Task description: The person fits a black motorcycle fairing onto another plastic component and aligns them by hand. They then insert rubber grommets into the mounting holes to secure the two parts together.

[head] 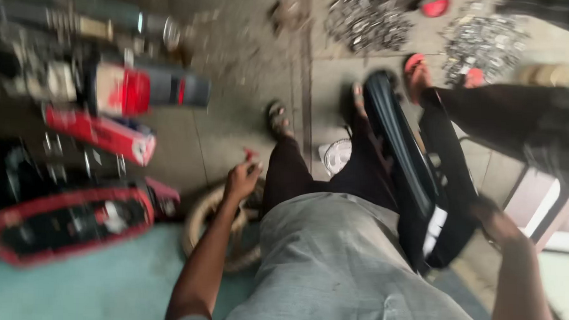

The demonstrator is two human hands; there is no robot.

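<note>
The picture is blurred by motion. My left hand point(242, 179) hangs beside my left leg, its fingers curled around a small red-handled tool point(251, 155) that pokes up from the fist. My right hand point(491, 220) grips the near end of a long black moulded panel point(418, 178) that slopes away toward the floor beside my right leg. Below my left hand a round woven ring point(199, 220) lies on the floor. My sandalled left foot point(277, 119) stands on the concrete.
Red and black boxes point(71, 221) and red-and-grey cartons point(140, 90) crowd the left side. Piles of small metal parts point(367, 19) lie at the far end. Another person's dark-trousered leg point(504, 118) and red sandal point(416, 66) come in from the right. A white round part point(336, 156) lies near my feet.
</note>
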